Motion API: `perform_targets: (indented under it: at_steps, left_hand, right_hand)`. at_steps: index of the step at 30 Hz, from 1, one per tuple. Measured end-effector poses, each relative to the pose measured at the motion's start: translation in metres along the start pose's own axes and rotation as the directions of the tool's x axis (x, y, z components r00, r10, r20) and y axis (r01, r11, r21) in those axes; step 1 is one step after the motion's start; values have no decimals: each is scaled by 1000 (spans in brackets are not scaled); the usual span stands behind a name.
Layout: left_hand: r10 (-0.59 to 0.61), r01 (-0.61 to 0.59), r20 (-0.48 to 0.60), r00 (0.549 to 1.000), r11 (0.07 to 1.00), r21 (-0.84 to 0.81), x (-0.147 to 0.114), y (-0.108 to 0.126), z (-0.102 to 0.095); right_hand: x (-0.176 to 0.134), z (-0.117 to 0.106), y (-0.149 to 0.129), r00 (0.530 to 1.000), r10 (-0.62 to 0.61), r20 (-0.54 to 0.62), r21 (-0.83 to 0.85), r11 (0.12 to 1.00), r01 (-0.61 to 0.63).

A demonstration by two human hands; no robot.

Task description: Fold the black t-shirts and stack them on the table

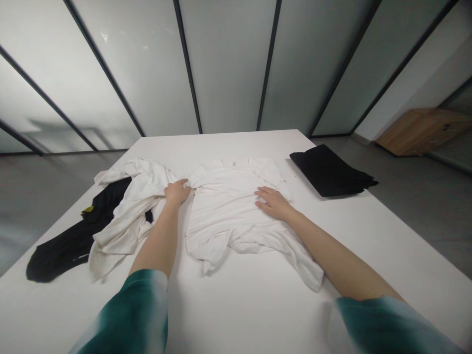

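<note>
A white T-shirt lies spread on the white table in front of me, its neckline toward the far edge and its lower part rumpled toward me. My left hand is at the shirt's left edge, thumb and fingers closed on the cloth there. Flat on the right half of the shirt rests my right hand, palm down with the fingers spread. Close beside my left hand is a crumpled off-white garment, heaped partly over a black garment with a small yellow patch.
The white table narrows toward a frosted glass partition with dark frames. A black folded stack of cloth lies at its right edge. On the floor at far right stands a wooden cabinet.
</note>
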State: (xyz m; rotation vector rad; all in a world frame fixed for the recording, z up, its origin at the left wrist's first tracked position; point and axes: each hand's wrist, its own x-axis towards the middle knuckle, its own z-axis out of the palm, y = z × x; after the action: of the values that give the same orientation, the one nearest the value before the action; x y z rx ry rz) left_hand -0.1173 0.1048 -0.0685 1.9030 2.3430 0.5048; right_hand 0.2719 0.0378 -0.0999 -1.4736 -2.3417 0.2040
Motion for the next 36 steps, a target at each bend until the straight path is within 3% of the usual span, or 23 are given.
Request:
perform_targets:
  at_steps: [4, 7, 9, 11, 14, 16, 18, 21, 23, 25, 26, 28, 29, 30, 31, 34, 36]
  left_hand:
    - [-45, 44, -30, 999, 999, -22, -1, 3, -1]
    - [-35, 21, -119, 992, 992, -123, -3, 5, -3]
    - [-51, 10, -178, 983, 975, -224, -1, 4, -4]
    - [-105, 32, -216, 971, 948, -317, 1, 2, -4]
    - [-160, 48, -250, 955, 915, -401, 6, -3, -3]
    - [-167, 41, -249, 954, 896, -442, 10, -4, -3]
    - [-179, 52, -222, 959, 874, -483, 15, -2, -4]
    - [-160, 22, -248, 955, 876, -482, 25, 14, -12]
    - [-38, -99, -312, 949, 906, -412, 32, 35, -20]
    - [201, -297, -312, 928, 908, -297, 33, 62, -30]
    - [359, -419, -258, 897, 877, -235, 31, 77, -34]
    - [617, -623, -91, 782, 768, -150, 25, 103, -41]
    - [675, -673, -41, 737, 726, -139, 21, 112, -43]
    - [692, -689, -33, 721, 711, -141, 17, 118, -45]
    - [676, -677, -65, 734, 721, -151, 14, 121, -45]
    - [513, -550, -208, 833, 809, -208, 4, 111, -37]
    - [479, -509, -182, 859, 836, -206, -4, 96, -24]
  right_hand:
    - [1, -2, 0, 998, 2, -61, 78, 997, 3]
    - [2, -9, 4, 961, 100, -257, 201, 978, -48]
    - [2, -15, 9, 875, 230, -427, 291, 951, -108]
    - [1, -21, 16, 752, 363, -551, 384, 910, -159]
    - [1, -26, 26, 598, 518, -611, 517, 834, -194]
    - [1, -26, 32, 549, 583, -598, 586, 786, -196]
    - [2, -24, 34, 542, 615, -573, 631, 753, -188]
    - [3, -23, 32, 574, 607, -550, 648, 744, -166]
    - [3, -23, 28, 597, 586, -547, 634, 756, -162]
    - [3, -23, 26, 610, 574, -547, 617, 768, -169]
    - [3, -23, 25, 611, 572, -547, 613, 771, -173]
    - [3, -23, 25, 605, 576, -549, 612, 771, -178]
    - [3, -23, 25, 601, 580, -550, 615, 768, -179]
    - [3, -23, 26, 598, 584, -549, 621, 764, -177]
    - [3, -23, 26, 596, 587, -548, 627, 760, -172]
    - [3, -23, 27, 605, 587, -538, 642, 750, -158]
    - [4, -23, 26, 614, 582, -533, 637, 754, -161]
